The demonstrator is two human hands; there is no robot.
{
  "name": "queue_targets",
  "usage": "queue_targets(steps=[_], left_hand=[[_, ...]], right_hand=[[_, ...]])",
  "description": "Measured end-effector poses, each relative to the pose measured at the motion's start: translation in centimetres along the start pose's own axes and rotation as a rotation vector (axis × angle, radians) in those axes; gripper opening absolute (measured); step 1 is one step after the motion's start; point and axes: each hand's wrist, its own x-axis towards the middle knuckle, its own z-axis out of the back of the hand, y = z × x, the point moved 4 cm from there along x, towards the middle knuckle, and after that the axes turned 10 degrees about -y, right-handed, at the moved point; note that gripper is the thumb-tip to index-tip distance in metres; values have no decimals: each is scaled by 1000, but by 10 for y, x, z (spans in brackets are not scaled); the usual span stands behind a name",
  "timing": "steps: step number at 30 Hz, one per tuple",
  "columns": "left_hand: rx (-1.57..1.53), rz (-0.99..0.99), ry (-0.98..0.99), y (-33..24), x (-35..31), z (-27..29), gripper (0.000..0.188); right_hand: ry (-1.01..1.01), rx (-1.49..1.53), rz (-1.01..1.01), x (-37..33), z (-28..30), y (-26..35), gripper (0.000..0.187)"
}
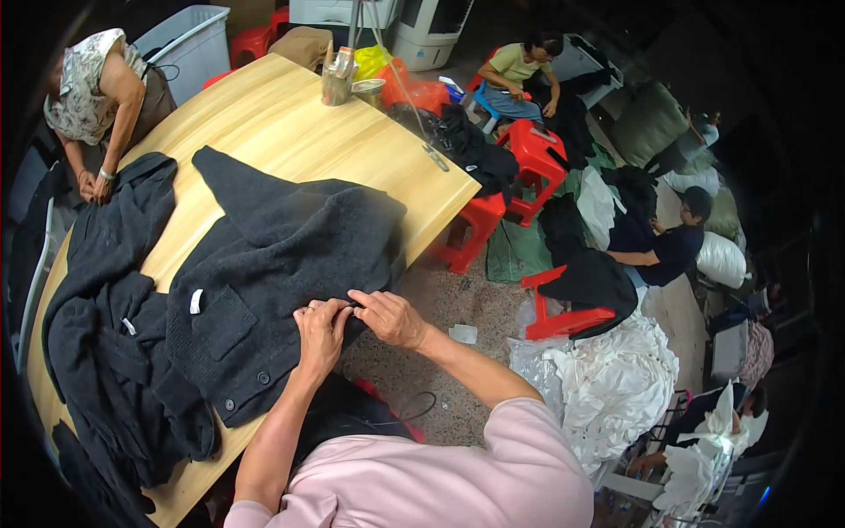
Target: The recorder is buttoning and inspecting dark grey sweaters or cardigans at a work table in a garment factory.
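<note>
A dark grey knitted cardigan (290, 238) lies spread over the near part of the table, with a patch pocket, a small white tag (196, 301) and dark buttons (263, 377) along its near edge. My left hand (320, 334) is closed in a pinch on the cardigan's edge, at the table's near right side. Right beside it, my right hand (388, 318) pinches the same edge, its fingertips almost meeting the left ones. What exactly lies between the fingertips is too small to make out. A second dark knitted garment (106, 352) lies bunched to the left.
A person (97, 97) stands at the table's far left, hands on the dark cloth. On the wooden table (255, 114) are a jar of tools (336, 79) and thread snips (435, 158). Red stools (532, 167), seated people and white bundles (616, 387) are to the right.
</note>
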Motion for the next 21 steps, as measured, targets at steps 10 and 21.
queue_targets(steps=[10, 21], left_hand=[[-73, 34, 69, 3, 4, 8, 20], [-102, 124, -11, -4, 0, 6, 14]], right_hand=[[221, 141, -115, 23, 5, -2, 8], [266, 163, -232, 26, 10, -4, 14]])
